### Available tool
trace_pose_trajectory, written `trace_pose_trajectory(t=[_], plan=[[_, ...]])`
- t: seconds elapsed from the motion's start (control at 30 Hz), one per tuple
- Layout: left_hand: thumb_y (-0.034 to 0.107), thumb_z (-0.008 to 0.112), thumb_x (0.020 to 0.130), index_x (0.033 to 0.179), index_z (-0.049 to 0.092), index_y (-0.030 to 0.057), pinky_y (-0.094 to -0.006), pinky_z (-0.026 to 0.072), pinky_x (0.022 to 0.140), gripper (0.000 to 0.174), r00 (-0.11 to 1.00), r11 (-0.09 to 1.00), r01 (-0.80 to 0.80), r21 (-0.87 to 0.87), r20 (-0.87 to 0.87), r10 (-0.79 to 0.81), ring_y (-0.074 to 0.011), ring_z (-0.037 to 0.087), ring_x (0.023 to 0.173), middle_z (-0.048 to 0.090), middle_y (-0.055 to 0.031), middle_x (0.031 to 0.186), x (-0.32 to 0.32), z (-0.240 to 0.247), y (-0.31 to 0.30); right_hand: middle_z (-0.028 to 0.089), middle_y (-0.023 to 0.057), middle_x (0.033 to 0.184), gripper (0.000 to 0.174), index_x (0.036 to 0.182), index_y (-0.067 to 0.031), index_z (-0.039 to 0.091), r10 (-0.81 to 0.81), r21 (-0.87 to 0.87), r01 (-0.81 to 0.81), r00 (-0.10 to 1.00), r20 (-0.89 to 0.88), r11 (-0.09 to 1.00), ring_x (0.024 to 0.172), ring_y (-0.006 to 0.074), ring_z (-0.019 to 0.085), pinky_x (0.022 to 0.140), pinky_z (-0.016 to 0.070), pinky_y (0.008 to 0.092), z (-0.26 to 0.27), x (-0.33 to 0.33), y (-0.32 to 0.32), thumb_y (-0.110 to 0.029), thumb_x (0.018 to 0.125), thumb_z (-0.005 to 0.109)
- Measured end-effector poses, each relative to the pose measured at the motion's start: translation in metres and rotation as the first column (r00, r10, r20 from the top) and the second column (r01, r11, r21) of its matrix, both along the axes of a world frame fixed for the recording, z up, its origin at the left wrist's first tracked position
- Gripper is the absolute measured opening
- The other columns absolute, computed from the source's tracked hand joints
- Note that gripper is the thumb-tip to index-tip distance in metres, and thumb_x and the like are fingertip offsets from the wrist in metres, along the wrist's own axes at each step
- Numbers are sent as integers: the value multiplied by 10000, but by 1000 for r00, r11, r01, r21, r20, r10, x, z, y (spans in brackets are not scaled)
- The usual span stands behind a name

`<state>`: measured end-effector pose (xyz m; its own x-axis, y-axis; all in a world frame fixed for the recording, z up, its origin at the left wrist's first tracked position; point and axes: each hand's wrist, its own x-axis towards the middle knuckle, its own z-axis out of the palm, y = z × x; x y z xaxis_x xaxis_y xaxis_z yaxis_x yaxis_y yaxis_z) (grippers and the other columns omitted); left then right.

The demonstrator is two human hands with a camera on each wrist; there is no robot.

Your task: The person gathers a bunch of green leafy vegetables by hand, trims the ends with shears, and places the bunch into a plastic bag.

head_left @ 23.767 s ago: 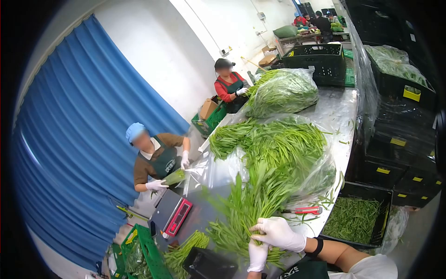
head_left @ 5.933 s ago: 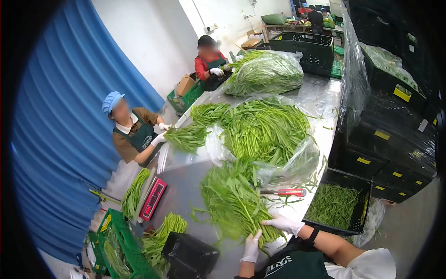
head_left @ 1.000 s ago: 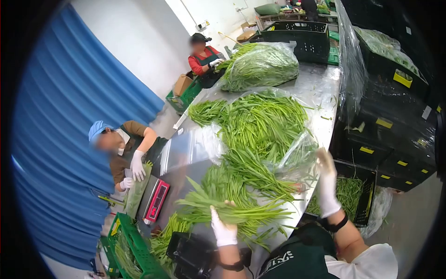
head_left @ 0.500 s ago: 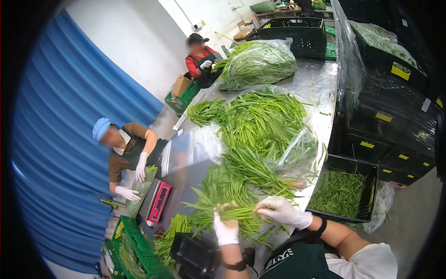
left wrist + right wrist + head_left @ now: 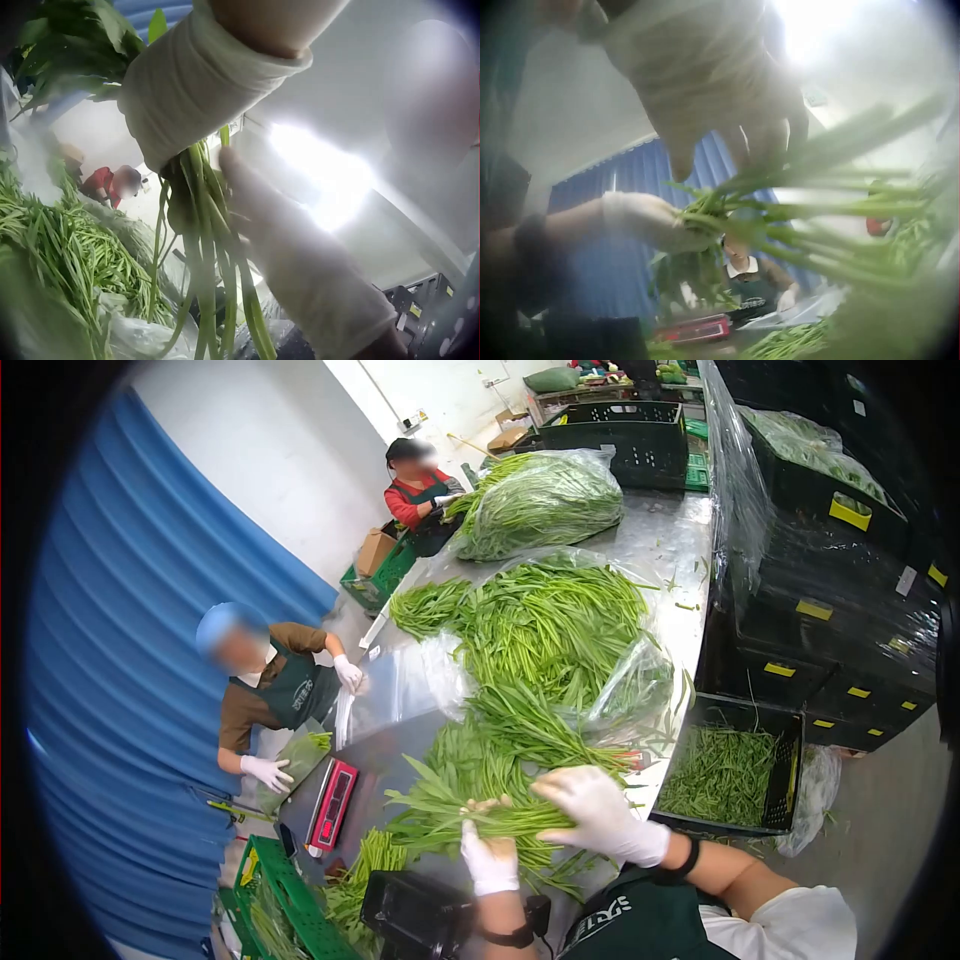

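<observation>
My gloved left hand (image 5: 490, 860) grips a bunch of water spinach (image 5: 525, 821) around its middle, leaves to the left and stems to the right. In the left wrist view the stems (image 5: 206, 247) hang out of that fist. My gloved right hand (image 5: 605, 815) is over the stem end. Its fingers (image 5: 739, 139) are extended and spread in the right wrist view, right at the stems, with no curl around them. More water spinach (image 5: 490, 755) lies loose on the metal table under the bunch. A large heap (image 5: 560, 625) spreads behind it on an opened plastic bag (image 5: 635, 680).
A red scale (image 5: 332, 807) stands left, with a black container (image 5: 415, 905) near me. A black crate (image 5: 735, 770) of trimmings sits right, beneath stacked crates (image 5: 810, 610). Across the table one person (image 5: 265, 685) handles bagged greens; another (image 5: 420, 495) works beside a full bag (image 5: 550, 505).
My right hand came in from the right to the stems, pinched there, then spread its fingers. My left hand keeps hold of the bunch. The person opposite reached toward the plastic sheets.
</observation>
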<state>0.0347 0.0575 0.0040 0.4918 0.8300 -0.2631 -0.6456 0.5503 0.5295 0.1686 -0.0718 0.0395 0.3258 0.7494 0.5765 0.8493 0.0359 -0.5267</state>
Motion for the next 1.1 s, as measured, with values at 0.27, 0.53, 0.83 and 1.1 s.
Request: trace_pose_trajectory(t=[0.27,0.53,0.83,1.1], plan=[[228,448,953,1001,510,55,-431,395,1018,191,979,987,-155,-49,129,160,-185,558,912,563,-63,902,-38,-1,24,533,45,634,74,697,-120,586,-311,206,264,917,249,942,615,235,539,554,426,367,-65,42,7,-114,632,621],[218,490,940,990,514,68,-430,381,1022,161,986,993,-110,-49,123,115,-175,544,870,532,-36,835,-30,12,23,564,123,1107,547,1085,-64,586,-427,-67,429,903,45,901,1082,307,498,926,381,408,-1,97,-65,-214,596,780],[277,619,854,1185,493,75,-469,353,1036,408,993,994,91,68,64,-95,-234,511,1090,558,-98,1117,-24,40,2,609,77,741,591,1074,13,539,130,-448,-138,990,-50,883,686,217,627,648,494,377,-56,-6,2,-429,725,718],[552,737,649,1388,291,67,-457,227,1099,990,847,766,497,407,-35,-530,-338,244,1343,264,-158,1453,-14,1,-3,371,-40,470,224,847,-40,540,16,452,-751,-508,-861,482,393,55,328,447,331,205,-40,-5,-6,-242,939,512]])
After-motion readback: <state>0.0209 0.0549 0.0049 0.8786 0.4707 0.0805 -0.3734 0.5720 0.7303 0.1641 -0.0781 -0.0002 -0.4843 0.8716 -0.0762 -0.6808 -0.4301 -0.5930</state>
